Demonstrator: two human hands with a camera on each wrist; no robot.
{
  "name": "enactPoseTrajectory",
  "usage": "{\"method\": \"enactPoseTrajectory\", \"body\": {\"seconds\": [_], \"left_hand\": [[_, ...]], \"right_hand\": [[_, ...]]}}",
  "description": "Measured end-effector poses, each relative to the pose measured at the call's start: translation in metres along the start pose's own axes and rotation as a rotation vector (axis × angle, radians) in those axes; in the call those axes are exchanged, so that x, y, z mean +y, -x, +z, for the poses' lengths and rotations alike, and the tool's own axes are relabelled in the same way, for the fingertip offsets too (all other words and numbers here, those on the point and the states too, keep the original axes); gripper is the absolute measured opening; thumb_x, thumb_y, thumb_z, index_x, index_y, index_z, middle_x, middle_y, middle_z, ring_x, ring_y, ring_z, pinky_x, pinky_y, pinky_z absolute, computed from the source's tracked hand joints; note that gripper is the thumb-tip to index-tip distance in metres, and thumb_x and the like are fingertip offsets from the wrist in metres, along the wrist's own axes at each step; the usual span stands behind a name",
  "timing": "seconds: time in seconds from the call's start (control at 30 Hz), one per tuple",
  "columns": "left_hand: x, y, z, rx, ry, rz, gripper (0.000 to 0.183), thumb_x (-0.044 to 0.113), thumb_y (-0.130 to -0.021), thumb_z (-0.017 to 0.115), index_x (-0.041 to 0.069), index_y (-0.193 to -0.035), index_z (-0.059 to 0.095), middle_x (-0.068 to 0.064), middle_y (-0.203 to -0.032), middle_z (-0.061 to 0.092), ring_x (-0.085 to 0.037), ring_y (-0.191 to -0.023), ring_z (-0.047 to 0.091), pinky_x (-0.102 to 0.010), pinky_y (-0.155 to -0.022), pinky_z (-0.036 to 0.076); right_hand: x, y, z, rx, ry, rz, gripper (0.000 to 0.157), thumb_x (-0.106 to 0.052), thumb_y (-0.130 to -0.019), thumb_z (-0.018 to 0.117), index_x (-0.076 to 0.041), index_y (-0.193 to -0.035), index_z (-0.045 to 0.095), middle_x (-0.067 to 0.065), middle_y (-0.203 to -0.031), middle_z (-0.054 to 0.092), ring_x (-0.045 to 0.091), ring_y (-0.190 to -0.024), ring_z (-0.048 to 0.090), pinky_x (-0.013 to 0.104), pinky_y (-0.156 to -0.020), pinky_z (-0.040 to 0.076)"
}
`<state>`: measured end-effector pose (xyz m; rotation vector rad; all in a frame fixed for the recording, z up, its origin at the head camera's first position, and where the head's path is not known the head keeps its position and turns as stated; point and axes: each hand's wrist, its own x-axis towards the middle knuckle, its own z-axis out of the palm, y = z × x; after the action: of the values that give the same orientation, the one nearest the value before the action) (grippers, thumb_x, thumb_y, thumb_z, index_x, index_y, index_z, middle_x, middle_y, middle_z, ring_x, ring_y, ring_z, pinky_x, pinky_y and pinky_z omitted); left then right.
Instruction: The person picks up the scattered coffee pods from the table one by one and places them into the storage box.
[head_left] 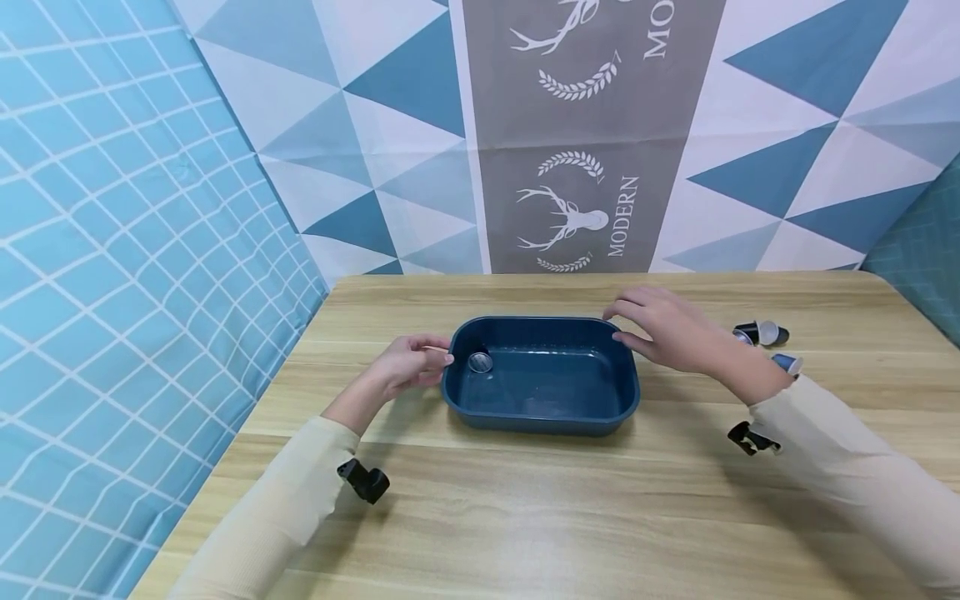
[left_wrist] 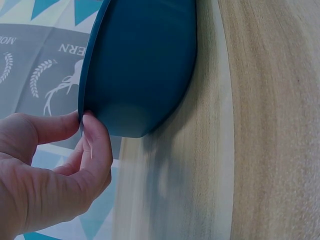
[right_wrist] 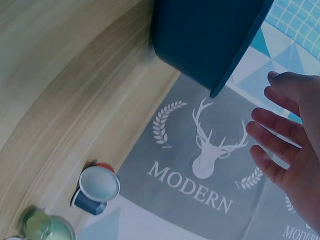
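A dark blue rectangular basin (head_left: 543, 383) stands on the wooden table. Its left rim is pinched between the thumb and fingers of my left hand (head_left: 411, 364), as the left wrist view also shows on the outer wall (left_wrist: 140, 65). My right hand (head_left: 667, 329) is by the basin's far right corner, fingers loosely bent; in the right wrist view this hand (right_wrist: 295, 130) appears apart from the rim, with nothing in it. One small capsule (head_left: 480, 362), silvery on the side facing me, lies inside the basin near its left end.
Several small coffee capsules (head_left: 768, 332) lie on the table (head_left: 525, 517) right of the basin, and a blue one (head_left: 787, 363) lies close to my right wrist. Behind the table hangs a patterned cloth (head_left: 405, 150); a blue checked cloth (head_left: 135, 250) hangs at the left.
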<state>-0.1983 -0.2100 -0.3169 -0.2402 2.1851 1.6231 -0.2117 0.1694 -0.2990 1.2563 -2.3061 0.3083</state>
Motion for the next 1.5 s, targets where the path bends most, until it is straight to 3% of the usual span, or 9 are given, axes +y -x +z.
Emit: {"method": "enactPoseTrajectory", "body": {"seconds": [0.2, 0.47, 0.77, 1.0, 1.13, 1.5], "left_hand": [[-0.001, 0.0, 0.0, -0.002, -0.004, 0.003, 0.038, 0.01, -0.095, 0.061, 0.001, -0.131, 0.052, -0.002, -0.104, 0.062, -0.011, -0.093, 0.06, -0.023, -0.08, 0.057], [-0.002, 0.0, -0.001, -0.007, -0.003, 0.01, 0.038, 0.01, -0.095, 0.061, 0.001, -0.132, 0.052, -0.002, -0.104, 0.063, -0.011, -0.092, 0.061, -0.023, -0.081, 0.057], [-0.001, -0.002, -0.002, -0.013, 0.008, 0.012, 0.037, 0.009, -0.095, 0.061, 0.0, -0.13, 0.052, 0.0, -0.098, 0.062, -0.011, -0.091, 0.06, -0.022, -0.078, 0.057], [-0.002, -0.002, -0.001, -0.02, 0.027, 0.021, 0.04, 0.007, -0.094, 0.061, -0.002, -0.131, 0.051, 0.002, -0.095, 0.062, -0.009, -0.089, 0.061, -0.019, -0.073, 0.056], [-0.002, -0.001, -0.001, -0.022, 0.053, 0.031, 0.041, 0.005, -0.093, 0.061, -0.003, -0.132, 0.05, 0.005, -0.09, 0.063, -0.006, -0.083, 0.062, -0.018, -0.07, 0.054], [-0.002, 0.002, -0.001, -0.024, 0.051, 0.031, 0.042, 0.006, -0.093, 0.06, -0.003, -0.133, 0.049, 0.005, -0.088, 0.062, -0.004, -0.079, 0.06, -0.018, -0.07, 0.054]], "right_hand": [[0.002, 0.009, -0.007, -0.029, 0.011, 0.053, 0.03, -0.005, -0.078, 0.08, -0.005, -0.105, 0.069, 0.009, -0.1, 0.068, 0.025, -0.092, 0.065, 0.044, -0.079, 0.056], [0.011, 0.022, -0.014, -0.065, 0.019, 0.114, 0.03, -0.007, -0.078, 0.079, -0.006, -0.106, 0.067, 0.007, -0.098, 0.067, 0.014, -0.072, 0.061, 0.031, -0.064, 0.053], [0.022, 0.04, -0.02, -0.025, 0.042, 0.106, 0.032, -0.002, -0.073, 0.082, -0.005, -0.101, 0.067, 0.005, -0.096, 0.067, 0.018, -0.082, 0.064, 0.039, -0.072, 0.056], [0.028, 0.057, -0.022, -0.029, 0.039, 0.134, 0.03, -0.002, -0.071, 0.083, -0.011, -0.096, 0.068, 0.007, -0.096, 0.068, 0.024, -0.088, 0.065, 0.046, -0.076, 0.054], [0.032, 0.067, -0.022, -0.034, 0.061, 0.138, 0.034, -0.001, -0.069, 0.083, -0.007, -0.1, 0.068, 0.01, -0.096, 0.068, 0.028, -0.088, 0.065, 0.048, -0.077, 0.054], [0.038, 0.088, -0.023, -0.079, 0.112, 0.206, 0.038, -0.005, -0.067, 0.086, -0.005, -0.1, 0.069, 0.009, -0.094, 0.068, 0.025, -0.083, 0.065, 0.046, -0.072, 0.055]]}}
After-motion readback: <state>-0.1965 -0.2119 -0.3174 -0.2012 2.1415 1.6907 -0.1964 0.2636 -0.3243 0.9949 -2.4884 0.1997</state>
